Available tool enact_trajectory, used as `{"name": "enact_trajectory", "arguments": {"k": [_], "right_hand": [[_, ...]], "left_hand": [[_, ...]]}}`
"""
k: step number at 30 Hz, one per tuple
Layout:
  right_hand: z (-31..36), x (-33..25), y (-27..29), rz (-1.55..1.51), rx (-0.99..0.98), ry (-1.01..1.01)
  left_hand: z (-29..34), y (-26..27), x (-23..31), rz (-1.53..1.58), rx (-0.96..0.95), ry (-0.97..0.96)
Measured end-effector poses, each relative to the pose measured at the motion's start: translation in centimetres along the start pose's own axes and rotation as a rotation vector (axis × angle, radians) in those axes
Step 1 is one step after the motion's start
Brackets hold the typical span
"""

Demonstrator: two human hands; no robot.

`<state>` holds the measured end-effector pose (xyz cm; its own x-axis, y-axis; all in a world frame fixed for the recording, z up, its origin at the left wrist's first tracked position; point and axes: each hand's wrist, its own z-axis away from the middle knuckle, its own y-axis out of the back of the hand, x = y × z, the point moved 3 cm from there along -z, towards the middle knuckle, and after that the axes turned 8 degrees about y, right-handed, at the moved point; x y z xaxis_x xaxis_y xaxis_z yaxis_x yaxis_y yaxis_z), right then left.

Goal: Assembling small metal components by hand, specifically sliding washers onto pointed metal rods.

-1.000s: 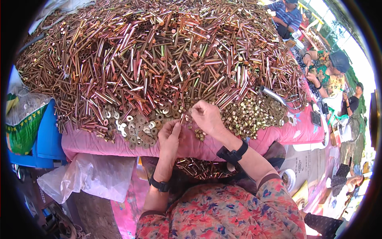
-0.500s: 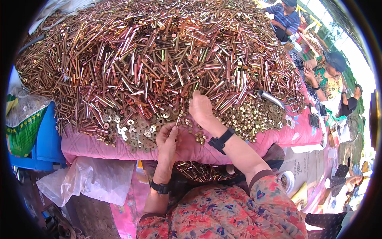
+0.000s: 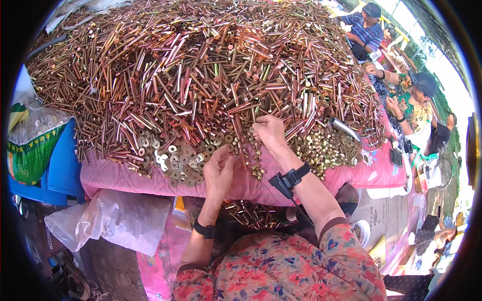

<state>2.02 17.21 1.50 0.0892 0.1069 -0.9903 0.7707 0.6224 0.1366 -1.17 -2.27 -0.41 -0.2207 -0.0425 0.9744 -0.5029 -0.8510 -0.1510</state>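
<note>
My left hand [image 3: 219, 173] is over the near edge of the pile, fingers curled together. A small ring-shaped washer [image 3: 230, 149] shows at its fingertips. To its left lie loose flat washers [image 3: 183, 168]. My right hand [image 3: 270, 131] is bent over the foot of the heap, thumb and fingers closed; what is between them is too small to make out. Between the hands, a thin copper-coloured rod [image 3: 244, 156] and a few brass nuts [image 3: 257, 170] lie on the pink quilted cloth [image 3: 140, 175]. More brass nuts [image 3: 314, 150] are piled right of my right hand.
A large heap of copper-coloured metal tubes and bolts [image 3: 201, 75] fills the far side. A metal pipe tool [image 3: 345, 128] rests at its right edge. At left stand a blue bin [image 3: 60, 173] and a green sack [image 3: 35, 150]. Other people [image 3: 419, 100] sit at right.
My left hand has shifted slightly right and up, and the small tube at its fingertips no longer shows there. My right hand has moved right and a little down. The view has shifted slightly.
</note>
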Motion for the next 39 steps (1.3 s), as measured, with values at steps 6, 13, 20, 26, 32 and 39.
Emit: {"name": "enact_trajectory", "arguments": {"k": [6, 13, 20, 26, 32, 39], "right_hand": [[-0.8, 0.5, -1.2, -0.192, 0.069, -0.101], [-0.4, 0.0, -1.8, -0.189, 0.012, -0.293], [7.1, -1.9, 2.4, -0.305, -0.098, -0.348], [12.3, -3.3, 2.2, -0.198, -0.416, -0.276], [10.5, -1.8, 3.1, 0.075, -0.366, 0.023], [10.7, 0.8, 3.6, 0.647, -0.356, 0.54]], "left_hand": [[-0.1, -0.6, 1.0, -0.124, 0.038, -0.111], [-0.5, -0.7, -1.1, 0.017, -0.006, -0.004], [1.1, -1.5, 3.7, -0.495, 0.055, -0.392], [2.2, -3.3, 4.5, -0.971, -0.013, -0.799], [1.2, -0.4, 2.6, -0.648, 0.146, -0.465], [2.3, 2.2, 1.4, 0.24, -0.032, 0.061]]}}
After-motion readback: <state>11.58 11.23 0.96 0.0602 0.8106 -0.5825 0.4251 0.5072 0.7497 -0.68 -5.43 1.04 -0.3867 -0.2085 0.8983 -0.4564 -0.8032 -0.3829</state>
